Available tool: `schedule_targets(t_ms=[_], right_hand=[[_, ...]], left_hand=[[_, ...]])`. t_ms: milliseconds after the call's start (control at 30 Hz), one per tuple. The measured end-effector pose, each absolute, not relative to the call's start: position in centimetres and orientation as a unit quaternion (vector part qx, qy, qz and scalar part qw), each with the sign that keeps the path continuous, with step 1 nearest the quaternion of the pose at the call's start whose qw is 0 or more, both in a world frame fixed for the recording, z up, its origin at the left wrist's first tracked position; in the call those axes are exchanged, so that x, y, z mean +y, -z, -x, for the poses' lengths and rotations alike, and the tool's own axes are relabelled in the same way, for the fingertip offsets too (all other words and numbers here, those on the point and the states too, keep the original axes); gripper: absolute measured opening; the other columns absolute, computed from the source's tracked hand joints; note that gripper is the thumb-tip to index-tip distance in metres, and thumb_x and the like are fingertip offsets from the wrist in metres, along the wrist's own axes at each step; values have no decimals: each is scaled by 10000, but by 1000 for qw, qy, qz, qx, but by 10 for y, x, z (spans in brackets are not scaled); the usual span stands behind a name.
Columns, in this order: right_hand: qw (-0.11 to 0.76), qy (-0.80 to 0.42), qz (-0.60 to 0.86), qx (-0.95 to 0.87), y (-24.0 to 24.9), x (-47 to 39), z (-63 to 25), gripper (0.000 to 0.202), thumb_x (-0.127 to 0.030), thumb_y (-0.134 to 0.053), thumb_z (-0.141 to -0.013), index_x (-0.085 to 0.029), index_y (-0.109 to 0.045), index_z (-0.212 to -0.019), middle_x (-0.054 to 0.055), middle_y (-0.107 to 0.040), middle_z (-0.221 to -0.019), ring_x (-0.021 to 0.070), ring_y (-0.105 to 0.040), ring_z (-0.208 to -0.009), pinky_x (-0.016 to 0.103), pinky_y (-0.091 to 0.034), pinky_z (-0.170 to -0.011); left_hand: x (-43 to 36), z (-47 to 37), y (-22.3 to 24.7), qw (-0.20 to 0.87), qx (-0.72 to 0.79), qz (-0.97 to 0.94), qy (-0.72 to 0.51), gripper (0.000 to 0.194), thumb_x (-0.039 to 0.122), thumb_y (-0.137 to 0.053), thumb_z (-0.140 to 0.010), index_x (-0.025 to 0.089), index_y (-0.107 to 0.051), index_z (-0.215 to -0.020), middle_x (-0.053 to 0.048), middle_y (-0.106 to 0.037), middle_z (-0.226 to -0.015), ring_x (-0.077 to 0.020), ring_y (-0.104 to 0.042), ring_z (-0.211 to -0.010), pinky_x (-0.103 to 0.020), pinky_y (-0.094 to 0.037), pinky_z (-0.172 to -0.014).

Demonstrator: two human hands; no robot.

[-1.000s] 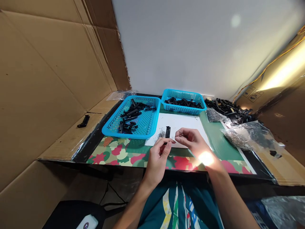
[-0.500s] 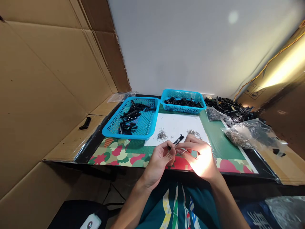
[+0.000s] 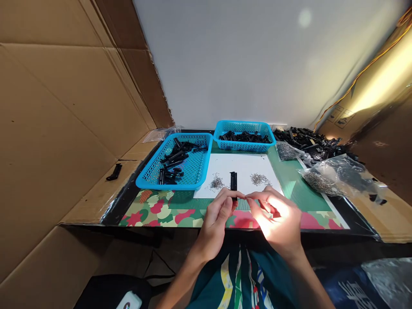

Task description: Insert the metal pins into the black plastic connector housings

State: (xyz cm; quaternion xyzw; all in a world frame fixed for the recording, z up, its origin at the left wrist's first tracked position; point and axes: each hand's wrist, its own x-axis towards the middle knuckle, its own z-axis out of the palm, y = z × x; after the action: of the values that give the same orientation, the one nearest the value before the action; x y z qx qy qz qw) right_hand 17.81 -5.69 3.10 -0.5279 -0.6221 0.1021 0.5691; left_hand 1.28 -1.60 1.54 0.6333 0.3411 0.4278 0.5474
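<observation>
My left hand (image 3: 216,219) is closed around a slim black plastic part (image 3: 233,182), which stands almost upright above the fingers. My right hand (image 3: 273,216) pinches thumb and forefinger together right by my left index fingertip; whatever sits in that pinch is too small to make out. Beyond the hands lies a white sheet (image 3: 240,165) with two heaps of tiny metal pieces on it, a left heap (image 3: 217,182) and a right heap (image 3: 258,179). The lower end of the black part is hidden by my left fingers.
At the left stands a blue basket (image 3: 196,165) with black parts, and a second blue basket (image 3: 244,148) is at the back. A pile of black parts (image 3: 309,141) and clear bags, one bag (image 3: 318,182) holding metal pieces, lie right. Cardboard (image 3: 80,103) walls the left side.
The black part has turned from slanting right to nearly upright. My right hand has shifted slightly right, and its fingertips now meet beside the left index finger. The view has tilted a little.
</observation>
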Motion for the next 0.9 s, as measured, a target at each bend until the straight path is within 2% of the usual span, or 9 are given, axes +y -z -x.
schedule_targets(t_ms=[67,133,267,400,533,700,800,900], right_hand=[[551,-35,528,-645,-28,-59,-181,157,-163,-634,-964,-248,-766,-952,15,-622,-691,163,-529,-548,306,-428,-518],[516,18,521,-679,-26,-60,-185,205,-116,-619,-955,-255,-770,-954,19,-649,-704,162,-550,-553,301,-436,-529],[446,81,490,-745,-24,-59,-190,222,-138,-592,-979,-254,-755,-885,8,-611,-667,147,-537,-524,290,-416,-503],[426,80,461,-774,-25,-57,-192,216,-164,-556,-1023,-241,-745,-952,0,-586,-668,141,-532,-544,282,-429,-535],[410,68,440,-796,-29,-58,-193,254,-152,-523,-1044,-211,-725,-902,2,-561,-672,140,-489,-543,291,-407,-535],[419,33,434,-796,-31,-59,-197,246,-117,-528,-1024,-207,-728,-912,17,-600,-713,141,-510,-563,282,-433,-550],[438,8,423,-793,-29,-58,-198,223,-127,-539,-1024,-204,-741,-969,12,-613,-722,137,-519,-571,269,-447,-551],[438,1,420,-795,-28,-58,-199,214,-139,-558,-1022,-194,-758,-973,6,-588,-685,131,-503,-556,261,-433,-533]], left_hand=[[-19,-12,-14,524,352,-646,-429,328,469,-467,-1080,263,-695,-1196,-68,-642,-1088,-196,-597,-942,-293,-483,-831],[-21,-12,-11,514,347,-641,-452,287,438,-529,-1063,296,-617,-1297,-62,-630,-1122,-196,-597,-965,-298,-488,-869],[-23,-12,-6,532,315,-623,-479,449,434,-579,-1043,341,-431,-1457,-40,-595,-1039,-179,-584,-900,-274,-491,-804],[-23,-10,-6,520,303,-645,-471,540,457,-569,-1045,328,-372,-1531,-32,-570,-1005,-168,-565,-858,-268,-484,-799],[-22,-5,-6,488,322,-677,-446,493,472,-529,-1061,329,-433,-1524,-39,-570,-1100,-175,-584,-977,-276,-474,-903],[-21,-3,-7,480,324,-692,-432,458,468,-524,-1065,359,-443,-1503,-38,-570,-1177,-183,-583,-1103,-276,-457,-972],[-20,-3,-8,486,313,-697,-424,402,447,-526,-1070,355,-443,-1453,-40,-571,-1188,-184,-579,-1124,-284,-452,-978],[-21,-4,-8,527,298,-677,-418,343,414,-528,-1075,341,-404,-1386,-32,-568,-1158,-165,-595,-1053,-281,-464,-926]])
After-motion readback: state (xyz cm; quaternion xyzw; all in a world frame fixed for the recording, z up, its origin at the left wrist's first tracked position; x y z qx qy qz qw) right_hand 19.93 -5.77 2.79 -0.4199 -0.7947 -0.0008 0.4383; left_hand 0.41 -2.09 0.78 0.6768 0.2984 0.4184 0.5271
